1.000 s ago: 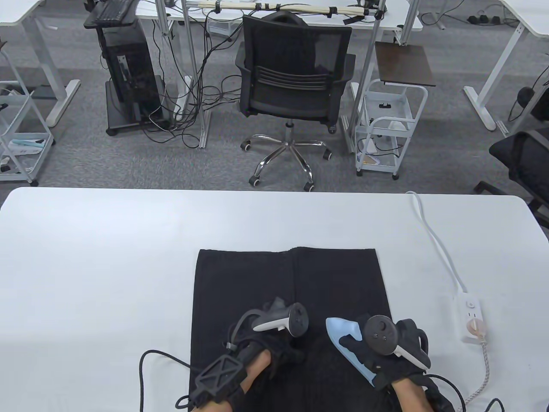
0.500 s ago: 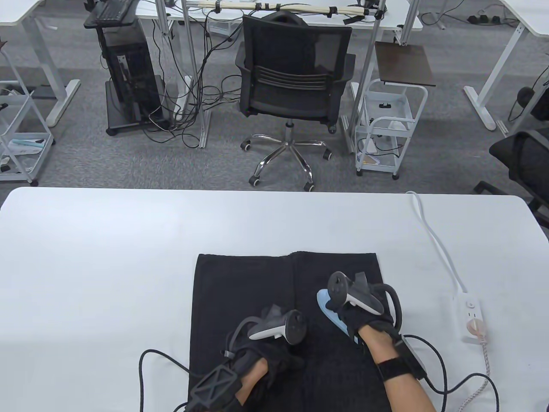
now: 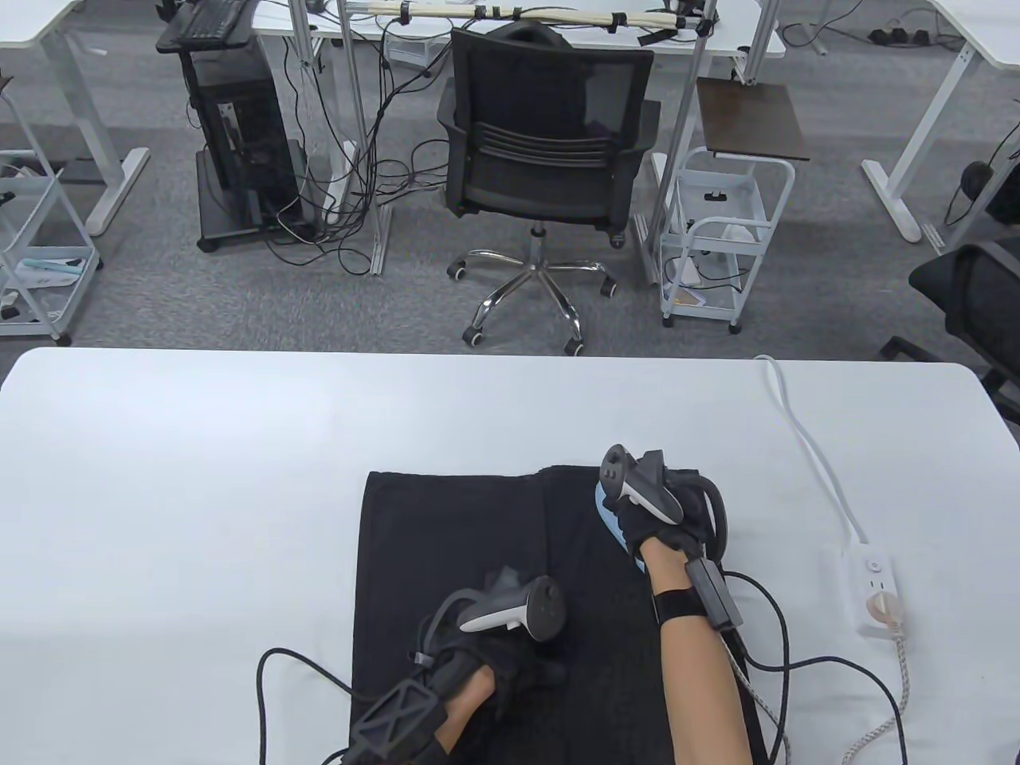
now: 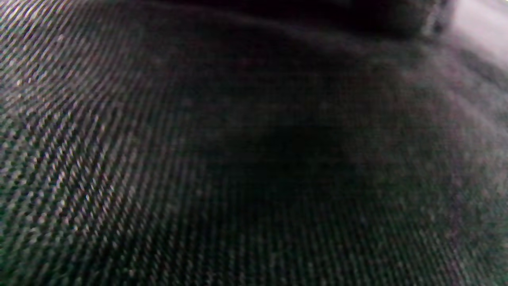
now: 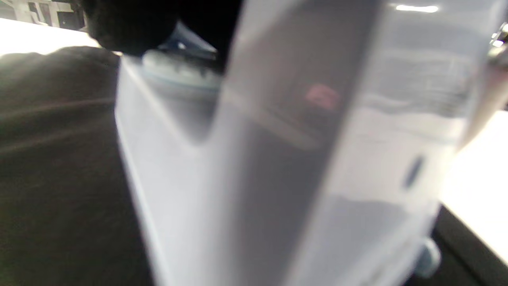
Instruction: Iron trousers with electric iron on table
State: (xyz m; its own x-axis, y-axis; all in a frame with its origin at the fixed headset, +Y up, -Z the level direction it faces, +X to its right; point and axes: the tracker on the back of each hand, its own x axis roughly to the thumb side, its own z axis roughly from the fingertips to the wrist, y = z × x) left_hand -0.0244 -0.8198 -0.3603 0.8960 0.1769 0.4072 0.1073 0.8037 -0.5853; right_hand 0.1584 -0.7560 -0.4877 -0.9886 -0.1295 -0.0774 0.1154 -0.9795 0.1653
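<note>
Table view: right hand (image 3: 665,522) grips iron (image 3: 612,522) on trousers (image 3: 446,534) (white table (image 3: 199,494)); left hand (image 3: 498,665) unclear.

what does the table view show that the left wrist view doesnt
Only the table view shows both gloved hands: the right hand gripping the light blue electric iron near the far edge of the black woven trousers, the left hand resting on them, the white power strip and the white table. Only the left wrist view shows the cloth's fine diagonal weave close up. Both show the black trousers.
</note>
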